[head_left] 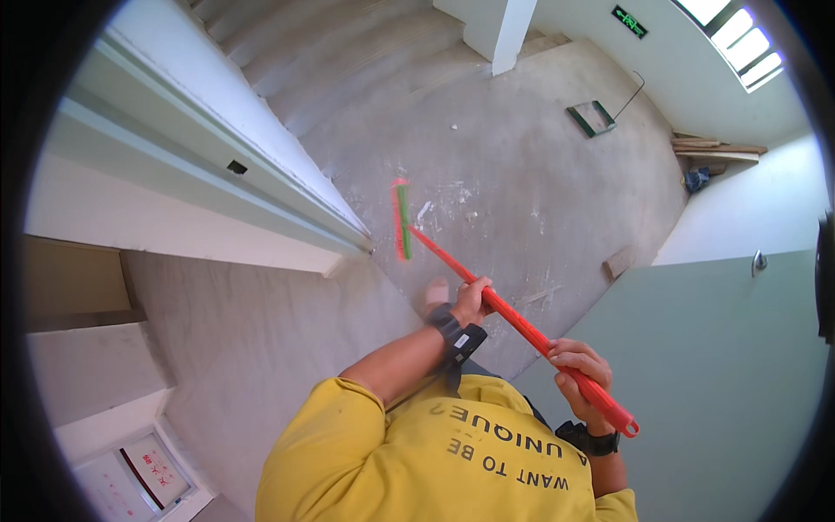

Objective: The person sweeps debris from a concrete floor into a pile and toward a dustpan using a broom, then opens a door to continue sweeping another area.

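Note:
A push broom has a red handle (518, 318) and a green head with pink bristles (402, 220). Partway down the handle, my left hand (472, 301) is wrapped around it. My right hand (582, 373) grips it higher up, near the end with the hanging loop. The broom head is over the grey concrete floor (509, 163), beside the corner of the door frame. White debris (425, 210) and pale powdery smears lie just right of the bristles. Whether the bristles press on the floor is hard to tell.
A green long-handled dustpan (592, 118) rests on the floor at the far right. Wooden boards (717, 147) are stacked in the corner. A pale green door (711, 352) stands at my right, with a small block (618, 262) by its edge. Stairs (352, 46) rise at the upper left.

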Demonstrator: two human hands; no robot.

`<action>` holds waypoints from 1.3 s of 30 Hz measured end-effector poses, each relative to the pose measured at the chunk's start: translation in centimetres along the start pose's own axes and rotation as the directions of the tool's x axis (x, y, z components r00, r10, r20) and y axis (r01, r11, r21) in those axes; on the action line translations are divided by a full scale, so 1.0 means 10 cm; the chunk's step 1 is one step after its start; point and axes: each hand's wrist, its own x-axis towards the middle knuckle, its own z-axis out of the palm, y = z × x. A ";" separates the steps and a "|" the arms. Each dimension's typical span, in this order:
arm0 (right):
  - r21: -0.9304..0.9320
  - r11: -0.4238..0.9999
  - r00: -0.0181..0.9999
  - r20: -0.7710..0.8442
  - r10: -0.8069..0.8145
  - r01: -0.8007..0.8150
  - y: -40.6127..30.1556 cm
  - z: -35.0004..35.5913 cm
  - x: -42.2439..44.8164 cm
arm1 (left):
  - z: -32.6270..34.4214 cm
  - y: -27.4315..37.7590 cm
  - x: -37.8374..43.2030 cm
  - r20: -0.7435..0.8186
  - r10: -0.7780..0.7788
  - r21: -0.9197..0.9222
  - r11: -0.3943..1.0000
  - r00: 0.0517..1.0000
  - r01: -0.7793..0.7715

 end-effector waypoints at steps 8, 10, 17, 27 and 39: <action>0.095 0.992 0.989 -0.120 0.088 -0.077 0.42 -0.43 0.94 | 0.53 0.61 0.88 0.081 -0.058 -0.121 0.990 0.995 0.068; 0.064 0.993 0.990 -0.088 0.109 -0.104 0.54 -0.53 1.38 | 0.48 0.69 1.48 0.144 -0.121 -0.147 0.979 0.982 0.143; -0.017 0.996 0.986 0.136 0.091 -0.089 0.66 -1.01 2.79 | 0.84 1.28 2.52 0.207 -0.213 -0.306 0.913 0.955 0.270; -0.351 0.903 0.967 0.142 -0.210 0.248 1.30 -1.15 4.39 | 2.05 3.05 3.52 0.351 0.032 -0.371 0.922 0.936 0.107; -0.149 0.968 0.954 -0.191 -0.230 0.204 2.99 -0.90 5.76 | 1.22 2.92 3.49 0.245 -0.093 -0.184 0.973 0.965 0.141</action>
